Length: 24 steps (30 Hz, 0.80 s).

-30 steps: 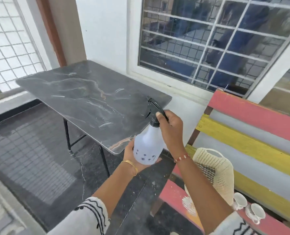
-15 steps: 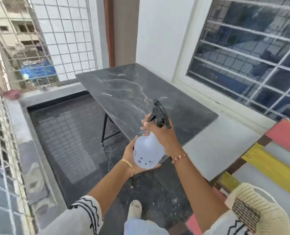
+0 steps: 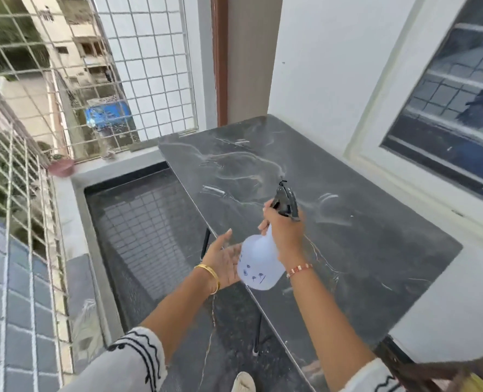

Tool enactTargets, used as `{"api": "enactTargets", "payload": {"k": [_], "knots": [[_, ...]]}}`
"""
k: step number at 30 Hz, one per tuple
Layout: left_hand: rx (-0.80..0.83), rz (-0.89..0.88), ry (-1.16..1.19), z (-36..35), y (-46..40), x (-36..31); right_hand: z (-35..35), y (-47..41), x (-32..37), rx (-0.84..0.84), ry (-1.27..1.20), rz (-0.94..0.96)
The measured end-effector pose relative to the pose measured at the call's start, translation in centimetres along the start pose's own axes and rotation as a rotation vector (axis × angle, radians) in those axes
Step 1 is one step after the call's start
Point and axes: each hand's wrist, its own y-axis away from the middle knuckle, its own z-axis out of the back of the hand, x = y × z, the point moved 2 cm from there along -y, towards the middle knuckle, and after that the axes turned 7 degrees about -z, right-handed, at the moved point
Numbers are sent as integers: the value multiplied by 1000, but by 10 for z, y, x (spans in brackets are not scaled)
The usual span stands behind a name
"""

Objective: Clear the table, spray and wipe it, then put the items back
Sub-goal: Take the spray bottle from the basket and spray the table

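Marble table point(image 3: 362, 250) beside window point(image 3: 447, 114), wire grille point(image 3: 138, 80).

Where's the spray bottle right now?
In the head view, the spray bottle is at centre, over the near-left edge of the dark marble table, gripped at its neck by the right hand, left hand open beside it.

A dark marble-patterned table point(image 3: 348, 250) on thin black legs stands against the white wall, beneath the window
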Motion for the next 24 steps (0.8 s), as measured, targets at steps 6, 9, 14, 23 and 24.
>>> {"api": "enactTargets", "payload": {"k": [6,9,14,23,24], "knots": [[-151,-100,-90,33,-37,-82,-33,-63,4,-226,-64,-87],[-184,-115,-122,39,-65,-116,-56,-93,1,-261,27,-97],[-126,-113,-246,45,-122,-161,-98,-136,-13,-309,139,-149],[-47,-102,-444,67,-211,-265,-161,-205,-10,-488,270,-154],[-46,-114,-462,64,-217,-269,-164,-208,-8,-509,275,-147]]}}
